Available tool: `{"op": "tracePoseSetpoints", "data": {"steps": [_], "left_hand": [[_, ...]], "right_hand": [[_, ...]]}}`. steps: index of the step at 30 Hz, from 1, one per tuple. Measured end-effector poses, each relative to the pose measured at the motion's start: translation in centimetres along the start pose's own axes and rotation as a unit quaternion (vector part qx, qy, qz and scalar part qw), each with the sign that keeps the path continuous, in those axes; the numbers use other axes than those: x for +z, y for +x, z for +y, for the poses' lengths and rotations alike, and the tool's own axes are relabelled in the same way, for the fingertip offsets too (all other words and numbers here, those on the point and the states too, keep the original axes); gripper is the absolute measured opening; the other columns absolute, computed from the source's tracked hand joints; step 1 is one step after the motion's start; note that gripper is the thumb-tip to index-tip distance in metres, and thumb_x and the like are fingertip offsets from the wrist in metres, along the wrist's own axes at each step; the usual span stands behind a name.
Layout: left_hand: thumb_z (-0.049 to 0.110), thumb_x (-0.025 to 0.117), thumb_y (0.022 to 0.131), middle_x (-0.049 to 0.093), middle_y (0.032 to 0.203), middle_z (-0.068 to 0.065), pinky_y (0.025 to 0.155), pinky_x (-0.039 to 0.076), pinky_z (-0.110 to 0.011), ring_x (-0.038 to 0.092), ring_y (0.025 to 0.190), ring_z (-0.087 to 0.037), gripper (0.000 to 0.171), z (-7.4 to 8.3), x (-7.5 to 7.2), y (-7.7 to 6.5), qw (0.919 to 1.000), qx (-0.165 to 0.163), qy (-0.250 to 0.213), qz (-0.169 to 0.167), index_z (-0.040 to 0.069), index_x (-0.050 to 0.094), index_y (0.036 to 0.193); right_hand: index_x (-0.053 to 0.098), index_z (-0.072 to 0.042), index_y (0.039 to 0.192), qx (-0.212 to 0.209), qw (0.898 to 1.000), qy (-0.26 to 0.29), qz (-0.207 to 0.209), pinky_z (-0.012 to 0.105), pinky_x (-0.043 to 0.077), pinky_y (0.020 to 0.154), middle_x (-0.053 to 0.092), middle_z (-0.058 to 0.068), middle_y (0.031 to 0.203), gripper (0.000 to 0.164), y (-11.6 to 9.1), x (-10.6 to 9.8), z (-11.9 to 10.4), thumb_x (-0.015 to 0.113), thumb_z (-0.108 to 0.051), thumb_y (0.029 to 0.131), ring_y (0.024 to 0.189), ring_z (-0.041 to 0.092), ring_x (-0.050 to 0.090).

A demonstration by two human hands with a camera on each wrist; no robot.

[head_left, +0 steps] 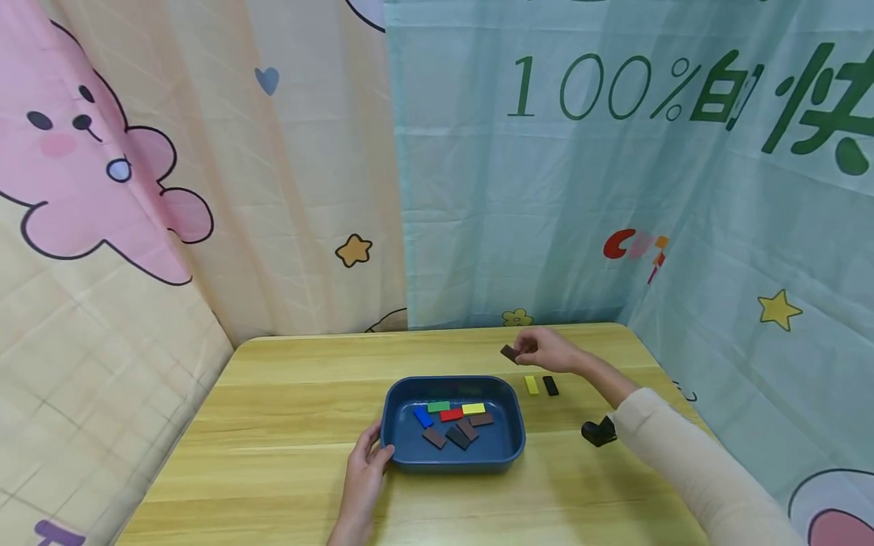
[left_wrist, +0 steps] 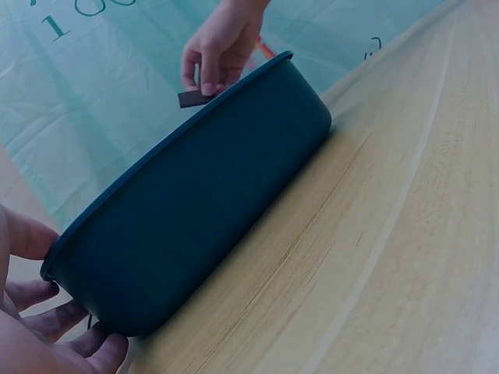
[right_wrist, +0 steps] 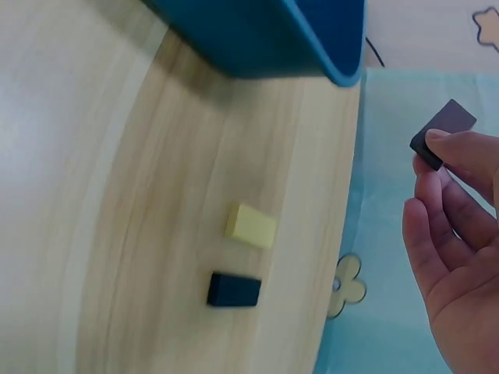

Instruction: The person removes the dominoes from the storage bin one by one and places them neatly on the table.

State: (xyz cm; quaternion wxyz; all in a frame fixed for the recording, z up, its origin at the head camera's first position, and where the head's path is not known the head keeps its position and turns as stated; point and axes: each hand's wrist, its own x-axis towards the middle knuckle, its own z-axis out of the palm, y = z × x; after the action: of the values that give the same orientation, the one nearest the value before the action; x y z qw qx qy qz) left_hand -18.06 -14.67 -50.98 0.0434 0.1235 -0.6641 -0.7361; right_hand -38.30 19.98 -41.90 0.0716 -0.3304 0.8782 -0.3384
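Observation:
A dark blue tub (head_left: 454,462) stands on the table, holding several flat rectangular blocks: green, blue, red, yellow, brown and black. At its left end my left hand (head_left: 366,459) grips the wall, with the thumb and fingers around the corner in the left wrist view. Beyond the tub's far right corner, my right hand (head_left: 546,350) pinches a brown block (right_wrist: 448,125) between thumb and fingertips, raised above the table. A yellow block (head_left: 532,385) and a black block (head_left: 551,386) lie side by side on the table, right of the tub and nearer than the right hand.
The wooden table (head_left: 273,425) has its back edge close to a printed curtain (head_left: 505,197). Another curtain (head_left: 771,356) hangs along the right side. A black object (head_left: 598,431) shows at the right sleeve (head_left: 683,455), over the table.

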Motion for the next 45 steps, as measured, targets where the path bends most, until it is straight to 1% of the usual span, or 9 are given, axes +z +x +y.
{"op": "tracePoseSetpoints", "data": {"steps": [7,11,14,18,21,27,35,39,45], "left_hand": [[0.001,0.049,0.104,0.033,0.158,-0.031,0.112,0.039,-0.055,0.04,0.14,-0.049,0.054,0.0,0.0,0.0,1.0,0.0,0.0,-0.002,-0.006,0.035,0.155],[0.001,0.049,0.104,0.033,0.158,-0.031,0.112,0.04,-0.054,0.04,0.14,-0.048,0.053,-0.1,-0.1,0.0,1.0,0.0,0.001,-0.002,-0.006,0.035,0.155],[0.001,0.049,0.104,0.033,0.158,-0.031,0.112,0.04,-0.053,0.04,0.14,-0.048,0.053,-0.2,0.0,0.1,1.0,0.0,0.0,-0.002,-0.006,0.035,0.155],[0.001,0.049,0.104,0.033,0.158,-0.031,0.112,0.04,-0.053,0.04,0.14,-0.048,0.053,-0.2,0.0,0.0,1.0,0.001,0.001,-0.002,-0.006,0.035,0.155],[0.001,0.049,0.104,0.034,0.157,-0.032,0.112,0.041,-0.052,0.04,0.14,-0.048,0.053,-0.2,0.0,0.0,1.0,0.003,0.001,-0.003,-0.006,0.035,0.155],[0.0,0.049,0.104,0.034,0.157,-0.031,0.112,0.041,-0.052,0.04,0.14,-0.048,0.053,-0.2,0.0,0.0,1.0,0.005,-0.001,-0.004,-0.007,0.035,0.155],[0.003,0.05,0.104,0.035,0.157,-0.029,0.111,0.041,-0.052,0.041,0.14,-0.046,0.055,-0.2,-0.1,-0.1,0.9999,0.003,0.004,-0.009,-0.005,0.034,0.156],[0.003,0.05,0.104,0.034,0.157,-0.03,0.112,0.04,-0.054,0.039,0.141,-0.047,0.055,-0.1,-0.1,-0.1,0.9999,0.002,0.002,-0.012,-0.005,0.033,0.156],[0.003,0.05,0.104,0.035,0.157,-0.03,0.111,0.041,-0.053,0.04,0.14,-0.047,0.055,0.0,-0.1,-0.2,1.0,0.002,0.004,-0.008,-0.005,0.034,0.156]], "right_hand": [[0.069,-0.004,0.098,0.058,0.998,0.026,0.016,0.035,0.052,0.071,0.068,0.001,0.086,0.006,-1.9,-0.3,2.4,0.073,-0.007,0.095,0.081,0.022,0.064],[0.068,-0.002,0.099,0.082,0.995,0.044,0.031,0.035,0.052,0.07,0.068,0.004,0.088,0.007,-3.1,-0.3,3.5,0.072,-0.007,0.096,0.084,0.03,0.065],[0.068,0.0,0.101,0.098,0.993,0.058,0.042,0.04,0.053,0.072,0.069,0.008,0.09,0.009,-4.0,-0.3,4.2,0.071,-0.007,0.096,0.088,0.038,0.065],[0.068,0.003,0.104,0.122,0.987,0.084,0.056,0.049,0.055,0.076,0.07,0.015,0.093,0.012,-5.1,-0.1,5.4,0.07,-0.007,0.097,0.091,0.041,0.064],[0.067,0.005,0.104,0.136,0.984,0.093,0.073,0.047,0.056,0.075,0.071,0.018,0.094,0.013,-6.0,0.2,6.4,0.07,-0.006,0.097,0.088,0.038,0.065],[0.069,0.004,0.1,0.194,0.97,0.088,0.115,0.032,0.055,0.069,0.071,0.008,0.089,0.016,-7.6,1.3,8.1,0.075,-0.01,0.095,0.08,0.02,0.065],[0.068,0.006,0.101,0.246,0.954,0.105,0.137,0.033,0.058,0.066,0.07,0.009,0.087,0.018,-8.5,2.5,8.9,0.076,-0.007,0.093,0.075,0.02,0.065],[0.069,0.004,0.1,0.259,0.952,0.083,0.144,0.033,0.057,0.065,0.069,0.009,0.086,0.017,-8.4,2.7,9.0,0.077,-0.01,0.092,0.073,0.02,0.064],[0.072,0.001,0.096,0.264,0.952,0.035,0.148,0.033,0.053,0.06,0.068,0.006,0.08,0.016,-8.4,2.9,8.7,0.077,-0.014,0.093,0.068,0.02,0.062]]}}
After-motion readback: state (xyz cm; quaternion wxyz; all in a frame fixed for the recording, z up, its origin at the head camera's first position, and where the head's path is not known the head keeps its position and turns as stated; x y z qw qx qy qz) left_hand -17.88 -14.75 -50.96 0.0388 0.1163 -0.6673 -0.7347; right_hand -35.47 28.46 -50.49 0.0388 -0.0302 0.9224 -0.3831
